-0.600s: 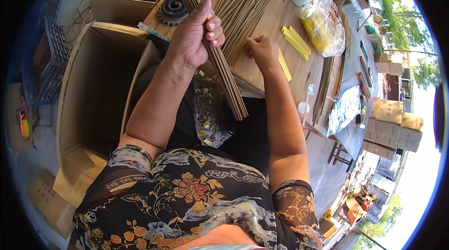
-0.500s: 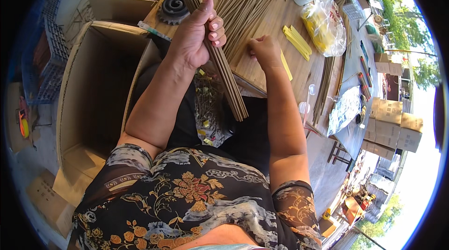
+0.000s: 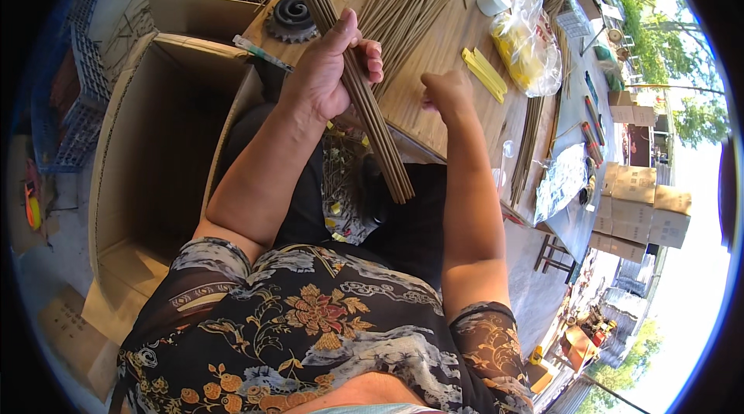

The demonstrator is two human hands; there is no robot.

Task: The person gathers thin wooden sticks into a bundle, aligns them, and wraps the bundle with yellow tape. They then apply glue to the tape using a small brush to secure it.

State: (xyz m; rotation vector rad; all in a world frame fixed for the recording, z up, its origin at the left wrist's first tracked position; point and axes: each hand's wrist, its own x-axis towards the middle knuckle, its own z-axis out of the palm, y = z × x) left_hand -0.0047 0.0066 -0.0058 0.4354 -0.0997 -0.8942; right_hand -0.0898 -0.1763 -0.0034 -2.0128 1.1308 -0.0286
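My left hand [image 3: 329,73] is wrapped round a bundle of brown incense sticks [image 3: 376,127], which slants down from the table's edge over my lap. My right hand [image 3: 448,94] is closed over the wooden table [image 3: 411,100], its fingertips tucked under; whatever they pinch is hidden. A few flat yellow strips [image 3: 484,74] lie just beyond that hand. Between my hands and farther off, many loose incense sticks [image 3: 407,11] are spread on the wood.
An open cardboard box [image 3: 155,143] stands at my left, near a blue crate [image 3: 81,104]. On the table are a black toothed disc [image 3: 291,18], a white tub [image 3: 494,1] and a clear bag [image 3: 531,50] with yellow contents. Stacked cartons [image 3: 635,208] stand far right.
My right hand has shifted slightly right and nearer to me. A yellow strip beside its wrist no longer shows. My left hand has lowered slightly, its fingers looser round the bundle.
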